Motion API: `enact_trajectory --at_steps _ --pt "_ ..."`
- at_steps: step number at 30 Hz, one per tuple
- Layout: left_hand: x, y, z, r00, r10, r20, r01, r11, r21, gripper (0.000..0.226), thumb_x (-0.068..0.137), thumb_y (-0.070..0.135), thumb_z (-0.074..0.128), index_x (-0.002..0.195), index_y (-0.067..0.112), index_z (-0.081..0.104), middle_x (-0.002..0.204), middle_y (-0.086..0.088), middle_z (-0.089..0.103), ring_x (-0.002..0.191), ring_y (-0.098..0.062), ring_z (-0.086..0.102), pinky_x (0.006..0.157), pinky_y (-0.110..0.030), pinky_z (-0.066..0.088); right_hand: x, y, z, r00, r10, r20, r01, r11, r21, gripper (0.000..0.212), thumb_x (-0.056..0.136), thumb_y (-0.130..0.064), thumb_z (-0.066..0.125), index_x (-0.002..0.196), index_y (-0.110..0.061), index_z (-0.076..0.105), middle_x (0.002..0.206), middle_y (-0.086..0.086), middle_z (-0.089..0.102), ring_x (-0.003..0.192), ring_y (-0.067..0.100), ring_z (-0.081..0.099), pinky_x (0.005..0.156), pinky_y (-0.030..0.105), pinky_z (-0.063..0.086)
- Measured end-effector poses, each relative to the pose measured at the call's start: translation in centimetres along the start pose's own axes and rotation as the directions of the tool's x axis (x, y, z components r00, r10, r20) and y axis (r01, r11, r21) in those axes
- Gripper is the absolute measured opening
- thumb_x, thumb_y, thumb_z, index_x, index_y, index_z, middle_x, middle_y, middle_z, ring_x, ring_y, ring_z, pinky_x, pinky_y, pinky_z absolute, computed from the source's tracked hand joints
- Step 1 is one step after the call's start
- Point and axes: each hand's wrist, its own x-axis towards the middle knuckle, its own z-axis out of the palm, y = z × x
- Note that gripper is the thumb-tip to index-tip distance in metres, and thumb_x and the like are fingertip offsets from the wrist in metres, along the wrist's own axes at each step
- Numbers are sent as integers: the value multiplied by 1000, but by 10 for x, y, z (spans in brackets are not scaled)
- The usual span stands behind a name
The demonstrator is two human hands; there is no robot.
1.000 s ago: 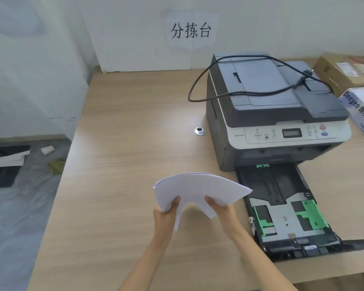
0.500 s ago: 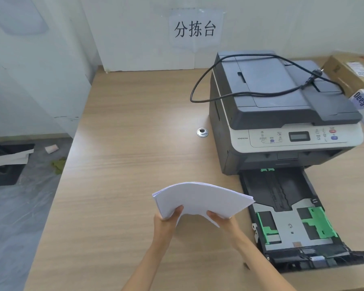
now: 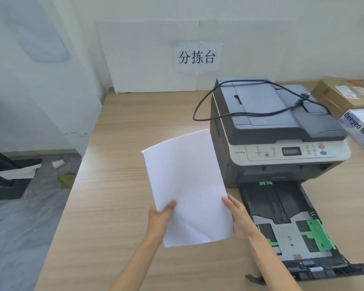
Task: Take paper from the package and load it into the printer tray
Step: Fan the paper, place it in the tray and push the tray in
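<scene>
I hold a stack of white paper (image 3: 187, 185) flat and lifted over the table, just left of the printer. My left hand (image 3: 159, 220) grips its lower left edge, thumb on top. My right hand (image 3: 239, 219) grips its right edge. The grey and white printer (image 3: 275, 131) stands to the right. Its black paper tray (image 3: 282, 208) is pulled out toward me, with green guides and no paper in it. The paper package (image 3: 360, 128), white with blue print, lies at the far right edge.
A black power cord (image 3: 240, 114) lies coiled on the printer lid. A brown cardboard box (image 3: 343, 95) sits behind the package. The wooden table (image 3: 118, 196) ends at the left, with floor and debris below. A white wall with a sign stands behind.
The stack was bent into an arch between my hands; now it is flat and raised higher, facing up. My view has tilted upward.
</scene>
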Motion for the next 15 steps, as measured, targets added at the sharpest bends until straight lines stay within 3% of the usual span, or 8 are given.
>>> enact_trajectory --at_steps 4,7,10,13,15 --pt "-4 11 -4 996 -8 -86 3 999 -53 19 81 20 72 96 9 68 92 -5 73 83 -20 68 72 -31 51 -3 -19 14 999 -34 18 31 987 159 41 96 -43 36 131 -29 51 127 -1 64 117 21 60 97 49 49" --pt "-3 15 -9 985 -1 -173 -11 998 -69 23 80 19 73 95 2 67 97 -13 71 86 -26 67 76 -34 50 -1 -22 12 1000 0 14 -5 946 323 62 79 -62 52 133 -30 50 133 1 60 121 23 56 104 53 40" --pt "-3 29 -9 964 -5 -267 -36 988 -149 16 82 14 71 93 6 63 100 -14 68 88 -23 63 78 -33 47 2 -15 16 999 16 37 -29 920 390 85 61 -64 72 132 -23 51 127 4 64 115 22 61 93 40 53" --pt "-4 40 -2 955 -35 -293 -35 972 -231 16 83 18 70 92 9 61 97 -10 65 86 -24 62 77 -32 47 1 -5 48 993 -21 113 -27 910 414 48 81 -48 63 123 -24 61 122 4 67 111 22 64 88 37 56" --pt "-10 44 10 958 -35 -284 -46 961 -273 12 84 18 70 86 9 61 95 -10 66 79 -23 62 72 -31 48 5 -3 71 991 -27 131 -31 905 425 46 87 -44 58 126 -19 59 127 7 63 115 25 60 94 42 52"
